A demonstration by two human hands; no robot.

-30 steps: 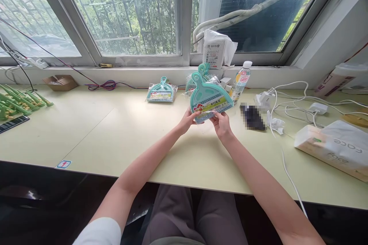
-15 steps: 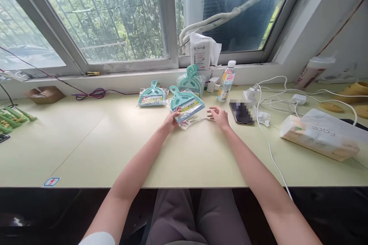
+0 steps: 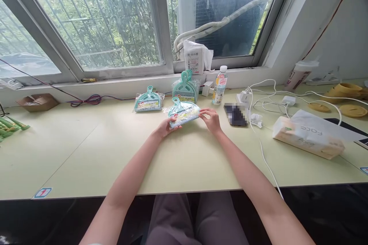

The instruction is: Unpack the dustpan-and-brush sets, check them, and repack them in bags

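A mint-green mini dustpan and brush set (image 3: 184, 113) in clear plastic wrap is held above the desk between my two hands. My left hand (image 3: 167, 128) grips its lower left corner, thumb on the front and fingers underneath. At the right edge my right hand (image 3: 211, 120) pinches the wrap or the corner with thumb and fingertips. Just behind it stand several matching wrapped dustpan sets (image 3: 185, 88) in a row, against the wall below the window. Another wrapped dustpan set (image 3: 148, 101) lies to the left of that row.
A drink bottle (image 3: 220, 86) and a phone (image 3: 235, 115) are right of my hands. White cables (image 3: 260, 141) run over the desk towards a tissue pack (image 3: 309, 138). At far left sit a small cardboard box (image 3: 38, 102) and green stalk-like items (image 3: 13, 127).
My right hand has moved in from beside the dustpan set and closed on its right edge. The set now shows its brush bristles and label more squarely. The view has shifted slightly.
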